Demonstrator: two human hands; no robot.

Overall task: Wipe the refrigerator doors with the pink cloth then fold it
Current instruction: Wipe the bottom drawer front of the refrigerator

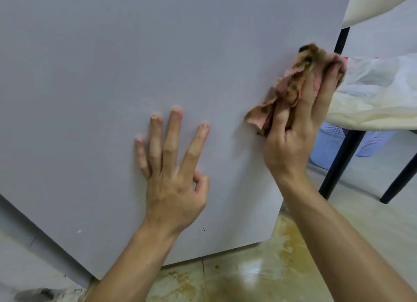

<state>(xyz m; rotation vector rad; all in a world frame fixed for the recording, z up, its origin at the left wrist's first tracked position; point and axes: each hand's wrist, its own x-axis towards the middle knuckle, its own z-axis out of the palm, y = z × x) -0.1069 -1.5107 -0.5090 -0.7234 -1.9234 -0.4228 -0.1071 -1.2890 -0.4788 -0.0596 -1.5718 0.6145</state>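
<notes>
Thumb hidden, right hand (291, 143) grips pink cloth (290, 84); left hand (176, 188) presses straight fingers (173, 132) on refrigerator door (112, 64).

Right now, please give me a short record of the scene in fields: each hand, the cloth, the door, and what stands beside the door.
left hand: flat on the refrigerator door, fingers spread, holds nothing
right hand: holds the pink cloth against the door, near its right edge
cloth state: bunched, brown stains, not folded
beside the door: chair with a plastic bag on its seat; blue basket on the floor below
floor: yellowish stains
</notes>
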